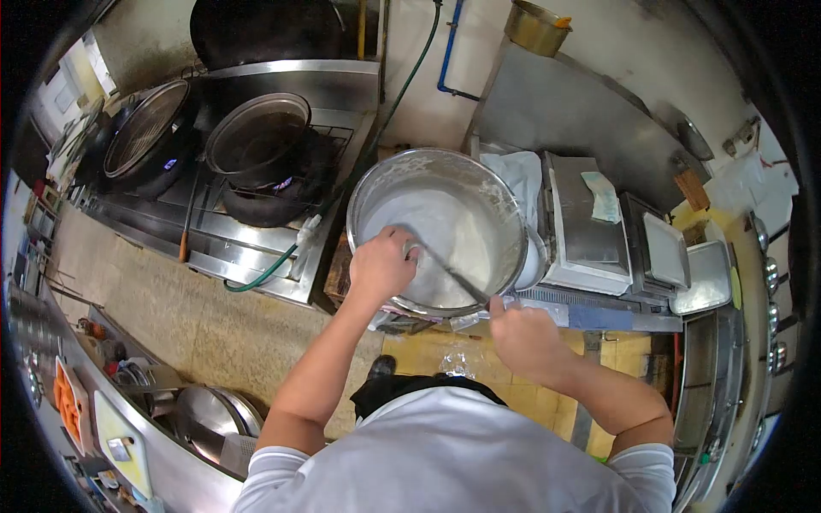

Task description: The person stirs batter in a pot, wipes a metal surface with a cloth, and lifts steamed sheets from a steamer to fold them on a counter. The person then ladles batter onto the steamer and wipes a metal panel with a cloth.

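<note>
Partly, what I grip is lost to view: my right hand (523,338) covers the handle end of a long utensil (453,274), so how far the handle runs under my palm does not show. My right fingers are closed around it in a narrow fist, at the near right edge of the big metal pot (500,190). From that fist the shaft slants up and leftward across the pot's opening, toward the fingers of my left hand (385,265).

My left hand is over the pot's near left rim, its fingers curled in and drawn close together (the knuckles hide most of what they do). It meets or nearly meets the far end of the utensil; whether it pinches that end or only lies against it, I cannot tell. The shape of that end is hard to make out too.

Beneath and beyond both hands, a pale, whitish mixture (445,209) lies in the pot, with smears up the inner wall; its depth cannot be read from above. My left wrist and forearm cover part of the near left rim.

Well apart from my left hand, off to its upper left, a pan (259,132) sits on the stove (248,256). Right of the pot, beyond my right hand, is a pale container (586,278) with a metal top.
</note>
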Demonstrator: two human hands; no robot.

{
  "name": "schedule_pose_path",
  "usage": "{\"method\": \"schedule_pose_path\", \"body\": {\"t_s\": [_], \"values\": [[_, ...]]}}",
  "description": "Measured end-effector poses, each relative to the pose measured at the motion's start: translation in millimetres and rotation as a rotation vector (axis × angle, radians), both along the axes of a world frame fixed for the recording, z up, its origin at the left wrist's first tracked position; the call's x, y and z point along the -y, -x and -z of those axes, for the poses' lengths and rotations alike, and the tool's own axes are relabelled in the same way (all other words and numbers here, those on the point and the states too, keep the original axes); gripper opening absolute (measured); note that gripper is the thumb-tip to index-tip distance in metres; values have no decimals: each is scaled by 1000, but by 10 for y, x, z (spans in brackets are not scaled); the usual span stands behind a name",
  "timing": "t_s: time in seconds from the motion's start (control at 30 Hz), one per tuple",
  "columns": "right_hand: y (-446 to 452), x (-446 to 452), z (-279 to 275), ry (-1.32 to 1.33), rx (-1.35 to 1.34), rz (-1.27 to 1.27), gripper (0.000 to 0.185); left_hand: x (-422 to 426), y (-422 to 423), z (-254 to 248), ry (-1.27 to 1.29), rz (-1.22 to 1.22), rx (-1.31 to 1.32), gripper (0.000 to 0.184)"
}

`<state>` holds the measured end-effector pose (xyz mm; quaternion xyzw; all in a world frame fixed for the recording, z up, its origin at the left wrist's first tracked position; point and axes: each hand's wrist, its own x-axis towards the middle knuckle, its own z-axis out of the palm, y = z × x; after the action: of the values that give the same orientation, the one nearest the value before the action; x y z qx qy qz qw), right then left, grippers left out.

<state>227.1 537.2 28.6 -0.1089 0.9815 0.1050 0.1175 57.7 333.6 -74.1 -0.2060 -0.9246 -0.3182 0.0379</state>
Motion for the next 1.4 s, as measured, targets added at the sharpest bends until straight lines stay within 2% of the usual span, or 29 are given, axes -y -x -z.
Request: {"method": "schedule_pose_path", "body": {"t_s": [0.07,0.17,0.33,0.47,0.57,0.67,0.8,0.9,1.07,1.2,1.23,1.33,1.4], "values": [[21,-122,174,-43,-49,63,25,11,-5,8,3,-1,-6,26],[95,-355,50,-86,-3,110,24,-1,0,14,0,5,-10,25],[221,-401,-800,-89,241,67,19,4,0,16,-22,14,-6,25],[277,-200,-1104,-69,374,89,17,1,2,14,2,0,-7,25],[156,-144,-669,54,305,15,18,-2,15,19,0,4,-1,26],[15,-128,-43,95,-33,-37,18,6,3,-10,7,9,16,27],[15,-185,182,-23,-145,51,19,5,3,-25,37,20,15,26],[93,-395,30,-63,-35,106,19,-11,-3,-26,50,21,9,26],[316,-409,-803,-33,296,231,22,-10,1,4,52,22,-3,26],[544,-503,-980,81,438,301,29,-11,9,19,51,27,-20,26],[574,-595,-873,151,455,243,31,-16,9,11,54,24,-21,27],[378,-657,-356,491,358,274,34,-16,-13,-51,81,31,20,29],[278,-601,-178,679,351,380,35,-25,-22,-75,113,27,42,30]]}}
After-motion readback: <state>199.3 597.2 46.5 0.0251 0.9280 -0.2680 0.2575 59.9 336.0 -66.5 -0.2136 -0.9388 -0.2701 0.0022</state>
